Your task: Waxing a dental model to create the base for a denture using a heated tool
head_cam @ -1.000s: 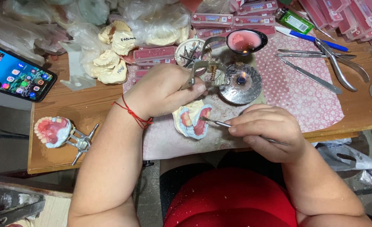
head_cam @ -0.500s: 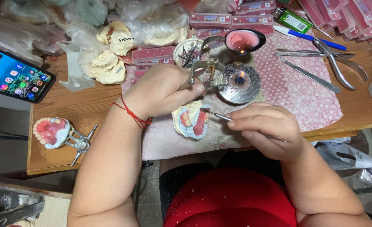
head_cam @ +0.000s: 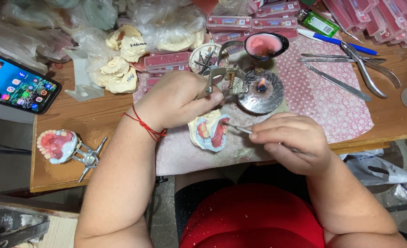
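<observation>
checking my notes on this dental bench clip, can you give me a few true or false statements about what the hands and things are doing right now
1. The left hand holds a metal articulator with a blue-and-pink denture model. True.
2. The right hand holds a pair of pliers. False: it holds a thin metal instrument whose tip is at the denture model; the silver pliers lie on the wooden table.
3. The small round metal burner is lit. True.
4. The smartphone screen is dark. False: it is lit, showing icons.
5. A second pink denture model on a metal frame lies at the table's left. True.
</observation>
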